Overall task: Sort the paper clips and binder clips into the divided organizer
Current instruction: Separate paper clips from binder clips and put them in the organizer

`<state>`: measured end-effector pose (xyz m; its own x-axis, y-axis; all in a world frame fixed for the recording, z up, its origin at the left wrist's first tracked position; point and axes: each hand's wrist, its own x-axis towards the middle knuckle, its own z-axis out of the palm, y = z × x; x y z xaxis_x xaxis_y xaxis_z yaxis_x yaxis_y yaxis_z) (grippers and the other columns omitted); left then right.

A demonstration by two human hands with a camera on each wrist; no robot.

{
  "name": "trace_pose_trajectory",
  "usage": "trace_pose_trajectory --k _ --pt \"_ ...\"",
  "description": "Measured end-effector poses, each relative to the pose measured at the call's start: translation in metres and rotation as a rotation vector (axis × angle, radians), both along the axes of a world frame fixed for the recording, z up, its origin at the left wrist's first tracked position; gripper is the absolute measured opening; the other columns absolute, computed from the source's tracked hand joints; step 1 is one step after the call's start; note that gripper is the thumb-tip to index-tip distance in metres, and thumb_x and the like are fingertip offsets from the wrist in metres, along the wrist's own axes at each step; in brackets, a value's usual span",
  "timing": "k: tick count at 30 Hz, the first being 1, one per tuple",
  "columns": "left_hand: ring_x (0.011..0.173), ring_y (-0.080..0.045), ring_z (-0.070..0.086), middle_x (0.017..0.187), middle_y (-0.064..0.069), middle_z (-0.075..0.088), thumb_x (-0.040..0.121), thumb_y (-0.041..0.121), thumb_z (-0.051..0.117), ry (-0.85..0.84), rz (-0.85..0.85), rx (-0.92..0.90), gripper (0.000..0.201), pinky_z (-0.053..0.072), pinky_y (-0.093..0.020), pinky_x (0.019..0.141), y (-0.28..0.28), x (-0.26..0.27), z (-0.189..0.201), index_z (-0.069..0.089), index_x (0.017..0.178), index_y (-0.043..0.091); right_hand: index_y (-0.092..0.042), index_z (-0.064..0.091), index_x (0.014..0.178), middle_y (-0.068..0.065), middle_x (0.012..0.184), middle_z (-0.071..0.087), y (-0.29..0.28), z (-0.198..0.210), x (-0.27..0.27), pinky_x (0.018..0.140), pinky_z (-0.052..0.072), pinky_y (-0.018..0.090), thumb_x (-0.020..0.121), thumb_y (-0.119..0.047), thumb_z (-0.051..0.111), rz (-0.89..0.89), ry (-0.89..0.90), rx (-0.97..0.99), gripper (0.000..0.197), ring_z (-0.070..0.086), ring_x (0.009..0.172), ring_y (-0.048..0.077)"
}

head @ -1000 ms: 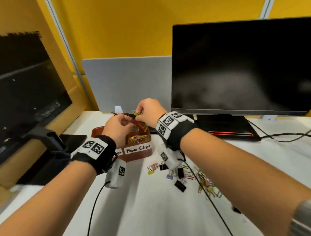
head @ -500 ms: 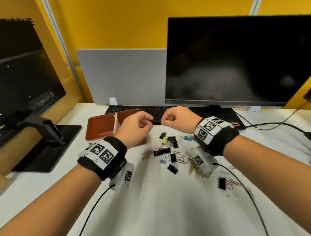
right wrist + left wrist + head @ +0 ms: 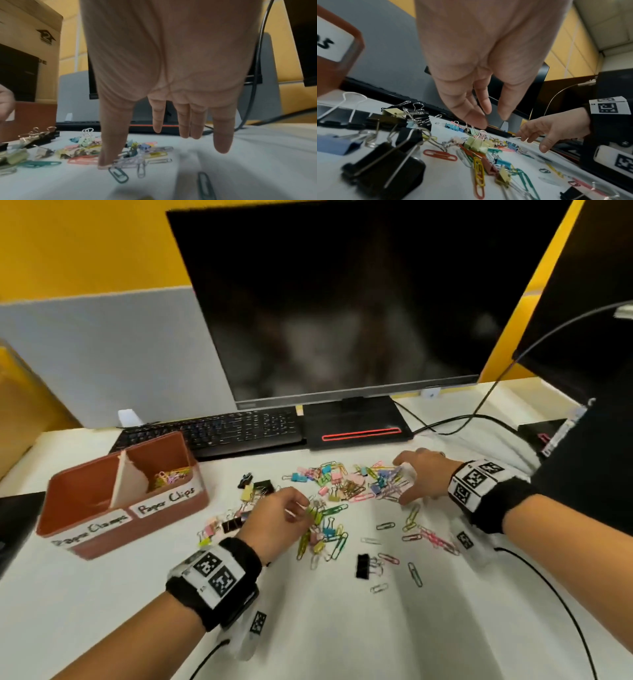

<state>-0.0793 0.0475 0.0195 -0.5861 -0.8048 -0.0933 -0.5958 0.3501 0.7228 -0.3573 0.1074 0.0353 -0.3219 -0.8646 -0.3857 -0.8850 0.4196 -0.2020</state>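
The brown divided organizer (image 3: 85, 494) stands at the left, labelled "Paper Clamps" and "Paper Clips". Several coloured paper clips (image 3: 171, 475) lie in its right compartment. Mixed paper clips and binder clips (image 3: 342, 487) are scattered on the white table. My left hand (image 3: 291, 515) hovers over the pile's near-left part; in the left wrist view its fingers (image 3: 471, 116) hang loosely and hold nothing. My right hand (image 3: 414, 477) is spread flat over the pile's right end, its thumb tip (image 3: 106, 161) touching clear paper clips (image 3: 130, 162). A black binder clip (image 3: 363, 566) lies nearer me.
A black keyboard (image 3: 222, 429) and a monitor (image 3: 342, 302) on its stand base (image 3: 356, 426) line the back of the table. Wrist-camera cables (image 3: 565, 604) trail over the white surface at the right. A cardboard box (image 3: 25, 33) stands at the far left.
Both hands left the organizer's paper clip compartment and came down to the scattered pile, opening from closed fists to loose and spread fingers. My view swung right and down.
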Motion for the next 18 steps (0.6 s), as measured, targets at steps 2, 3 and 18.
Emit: trace_pose_trajectory --k 2,3,18 --pt "0.076 -0.004 0.058 0.097 0.004 0.060 0.084 0.023 0.065 -0.028 0.016 -0.007 0.018 0.039 -0.008 0.055 -0.007 -0.010 0.004 0.058 0.100 0.022 -0.023 0.036 0.137 0.010 0.134 0.044 -0.008 -0.003 -0.007 0.082 0.044 0.032 0.067 -0.042 0.079 -0.006 -0.050 0.016 0.084 0.048 0.119 0.030" --pt "0.079 -0.004 0.057 0.102 0.004 0.057 0.084 0.025 0.065 -0.049 0.021 -0.018 0.021 0.040 -0.010 0.058 -0.012 -0.015 0.005 0.057 0.104 0.023 -0.023 0.034 0.139 0.010 0.137 0.042 -0.012 -0.005 -0.007 0.090 0.043 0.032 0.068 -0.044 0.077 -0.008 -0.073 0.023 0.086 0.046 0.123 0.030" --pt "0.107 -0.022 0.055 0.114 0.000 0.059 0.088 0.024 0.056 -0.412 0.095 0.029 0.022 0.046 -0.036 0.094 -0.100 -0.078 0.024 0.059 0.109 0.020 -0.026 0.034 0.141 0.006 0.146 0.032 -0.019 -0.001 -0.017 0.113 0.031 0.040 0.085 -0.040 0.060 0.075 -0.350 0.108 0.064 0.033 0.135 0.028"
